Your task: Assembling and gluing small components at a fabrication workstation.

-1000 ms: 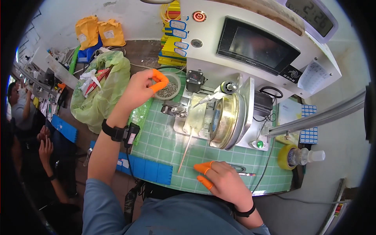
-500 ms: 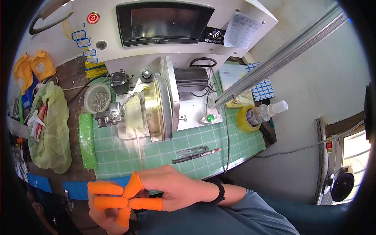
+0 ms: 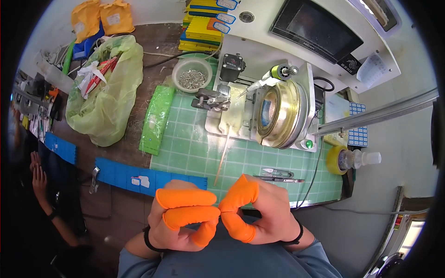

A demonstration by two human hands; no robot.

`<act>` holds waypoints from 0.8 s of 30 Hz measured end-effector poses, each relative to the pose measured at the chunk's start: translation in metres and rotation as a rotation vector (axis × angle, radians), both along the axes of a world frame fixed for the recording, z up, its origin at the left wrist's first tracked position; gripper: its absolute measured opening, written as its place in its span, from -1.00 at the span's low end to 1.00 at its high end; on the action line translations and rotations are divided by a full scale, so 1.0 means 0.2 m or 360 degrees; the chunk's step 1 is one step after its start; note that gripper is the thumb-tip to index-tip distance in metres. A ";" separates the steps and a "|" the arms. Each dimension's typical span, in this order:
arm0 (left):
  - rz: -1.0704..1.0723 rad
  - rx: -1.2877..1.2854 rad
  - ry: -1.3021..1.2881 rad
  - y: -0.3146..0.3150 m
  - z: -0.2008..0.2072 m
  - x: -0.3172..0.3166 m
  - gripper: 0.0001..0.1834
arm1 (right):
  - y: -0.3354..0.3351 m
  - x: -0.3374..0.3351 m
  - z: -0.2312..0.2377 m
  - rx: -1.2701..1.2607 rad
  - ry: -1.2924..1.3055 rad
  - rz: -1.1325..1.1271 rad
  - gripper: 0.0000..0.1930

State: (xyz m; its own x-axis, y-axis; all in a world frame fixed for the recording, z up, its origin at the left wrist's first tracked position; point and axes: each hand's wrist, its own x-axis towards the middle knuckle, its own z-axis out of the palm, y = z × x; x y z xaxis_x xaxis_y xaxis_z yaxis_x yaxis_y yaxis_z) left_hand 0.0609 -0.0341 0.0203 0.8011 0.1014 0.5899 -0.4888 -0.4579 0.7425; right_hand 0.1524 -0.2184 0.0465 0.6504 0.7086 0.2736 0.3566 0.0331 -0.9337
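Observation:
My left hand [image 3: 183, 215] and my right hand [image 3: 266, 211] meet fingertip to fingertip in front of my body, with orange finger cots on several fingers. Each is closed in a pinch. Anything between the fingertips is too small or hidden to make out. Just beyond them lies the green gridded mat [image 3: 199, 157]. A thin stick [image 3: 223, 160] slopes down the mat from the bench machine [image 3: 236, 116], whose brass-coloured wheel [image 3: 278, 111] stands at its right side. Small snips [image 3: 277, 173] and a dark pen-like tool [image 3: 282, 179] lie beyond my right hand.
A bowl of small metal pieces [image 3: 192, 79] stands left of the machine. Beside it are a green packet [image 3: 156, 120] and a yellow-green plastic bag [image 3: 109, 92]. A blue strip [image 3: 120, 175] runs along the table edge. Another person's hand [image 3: 39, 178] shows at far left.
The view has swung left, so the machine sits further right. My hands, overlapping before, are now side by side with fingertips meeting, and my left hand shows more fully.

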 end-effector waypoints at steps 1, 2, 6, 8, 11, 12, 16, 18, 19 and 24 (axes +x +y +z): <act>0.0018 -0.0003 -0.0002 0.01 0.02 0.01 -0.67 | 0.01 0.00 0.02 -0.0070 -0.0146 -0.0049 -0.76; 0.0045 0.0099 -0.0048 0.02 0.04 0.03 -0.66 | 0.01 0.01 0.04 -0.0072 -0.0148 -0.0030 -0.76; 0.0038 0.0418 -0.0189 0.07 0.08 0.11 -0.71 | 0.02 0.03 0.09 -0.0121 -0.0498 -0.0199 -0.73; -0.0020 0.0445 -0.0241 0.09 0.13 0.14 -0.70 | 0.02 0.03 0.12 -0.0104 -0.0555 -0.0239 -0.72; -0.0151 0.0474 -0.0253 0.13 0.23 0.18 -0.71 | 0.01 0.04 0.17 -0.0158 -0.0594 -0.0293 -0.78; -0.0216 0.0475 -0.0223 0.14 0.26 0.20 -0.73 | 0.00 0.05 0.17 -0.0156 -0.0588 -0.0283 -0.78; -0.0028 0.0442 0.0028 0.26 0.28 0.33 -0.83 | -0.03 0.04 -0.01 0.0038 0.0160 -0.0230 -0.78; -0.0032 0.0464 0.0022 0.31 0.24 0.42 -0.85 | -0.01 0.06 -0.08 0.0160 0.0728 -0.0105 -0.72; -0.0039 0.0485 0.0025 0.33 0.22 0.47 -0.86 | 0.02 0.07 -0.11 0.0160 0.0742 -0.0105 -0.72; -0.0158 0.0432 0.0109 0.27 0.15 0.67 -0.85 | 0.20 0.16 -0.24 0.0297 0.0925 -0.0344 -0.61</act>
